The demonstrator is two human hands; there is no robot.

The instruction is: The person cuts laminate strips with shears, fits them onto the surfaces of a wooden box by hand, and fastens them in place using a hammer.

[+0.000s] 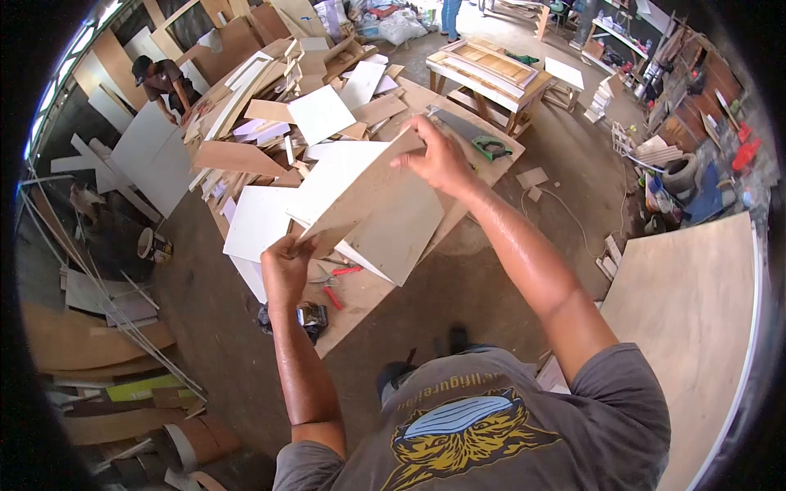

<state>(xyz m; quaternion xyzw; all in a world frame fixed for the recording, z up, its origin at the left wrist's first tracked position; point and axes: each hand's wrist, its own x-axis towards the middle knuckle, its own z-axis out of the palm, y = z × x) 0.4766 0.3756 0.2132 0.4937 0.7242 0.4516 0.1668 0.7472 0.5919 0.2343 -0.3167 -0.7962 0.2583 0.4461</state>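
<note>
Between my hands a thin plywood panel (367, 186), white along one side, is held tilted over the worktable (360, 304). My left hand (285, 266) pinches its near-left corner. At the far-right end, my right hand (436, 157) grips the edge with thumb and fingers. Just under it lies another pale panel (403, 222) with a white edge; whether the two are joined I cannot tell. Pliers with red handles (332, 296) lie on the table beside my left hand. Farther right on the tabletop rests a handsaw with a green handle (491, 147).
A heap of board offcuts (270, 114) covers the table's far side. Another person (164, 82) bends over at the far left. A second workbench (491, 74) bears wooden frames. To my right leans a large plywood sheet (688, 327). A cable (573, 214) runs across the floor.
</note>
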